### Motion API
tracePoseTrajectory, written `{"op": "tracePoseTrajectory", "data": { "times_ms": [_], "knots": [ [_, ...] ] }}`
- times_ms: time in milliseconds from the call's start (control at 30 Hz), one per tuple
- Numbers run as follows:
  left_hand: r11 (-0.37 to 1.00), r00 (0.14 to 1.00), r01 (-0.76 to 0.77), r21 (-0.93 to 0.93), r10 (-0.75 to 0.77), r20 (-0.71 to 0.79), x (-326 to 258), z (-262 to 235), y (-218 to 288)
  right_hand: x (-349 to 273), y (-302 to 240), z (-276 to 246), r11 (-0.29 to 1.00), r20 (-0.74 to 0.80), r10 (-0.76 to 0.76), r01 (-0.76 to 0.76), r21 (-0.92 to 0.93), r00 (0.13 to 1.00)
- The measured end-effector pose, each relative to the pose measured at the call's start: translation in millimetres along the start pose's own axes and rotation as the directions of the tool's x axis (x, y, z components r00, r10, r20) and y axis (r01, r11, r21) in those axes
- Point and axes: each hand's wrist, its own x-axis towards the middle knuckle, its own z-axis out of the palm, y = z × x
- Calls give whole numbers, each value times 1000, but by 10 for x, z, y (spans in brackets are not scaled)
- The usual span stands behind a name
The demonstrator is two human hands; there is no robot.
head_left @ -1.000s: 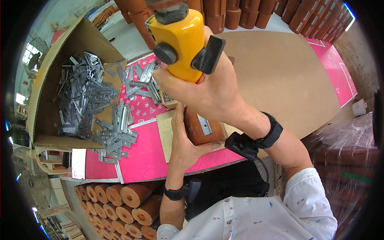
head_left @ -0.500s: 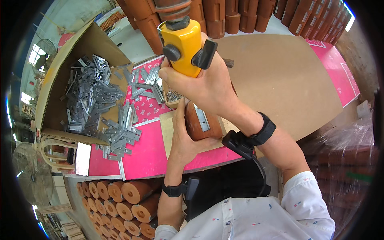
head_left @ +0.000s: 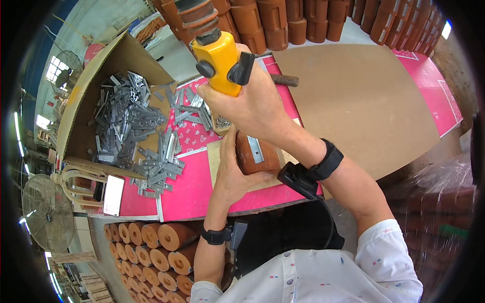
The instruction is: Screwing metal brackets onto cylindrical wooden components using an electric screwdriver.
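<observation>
block (head_left: 270,157), reddish-brown, bears a narrow silver plate (head_left: 255,148).

Head view: left fisheye of side-by-side pair on wearer's head, looking steeply down and forward over worktable (head_left: 186,199). Right hand (head_left: 252,98) and left hand (head_left: 233,177) near lens, around mid-frame; white shirt (head_left: 313,272) along lower edge; upright brown cylinders (head_left: 273,22) farther off at top.

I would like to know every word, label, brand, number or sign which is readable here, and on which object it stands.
No text is readable.
Pale labels on brown cylinders, upper right: too small to read.
Shirt: small coloured prints, too small to tell if any are letters.
Yellow tool in the right hand: no lettering visible.
</observation>
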Motion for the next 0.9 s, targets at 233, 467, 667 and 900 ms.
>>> {"op": "tracePoseTrajectory", "data": {
  "times_ms": [233,467,667,900],
  "knots": [
    [996,997,-72,60,72,2,26,-14,-33,3,5,-29,996,5,57,-57,67,998],
    [972,994,-106,211,104,17,595,-605,-319,-12,-10,9,1000,-6,17,-17,-8,1000],
    [802,862,-497,331,499,86,1058,-335,-136,-27,-18,37,1000,-53,16,-15,24,998],
    [814,855,-510,278,515,61,1100,-296,-133,-8,9,31,1000,-43,8,-8,5,999]
  ]
}}
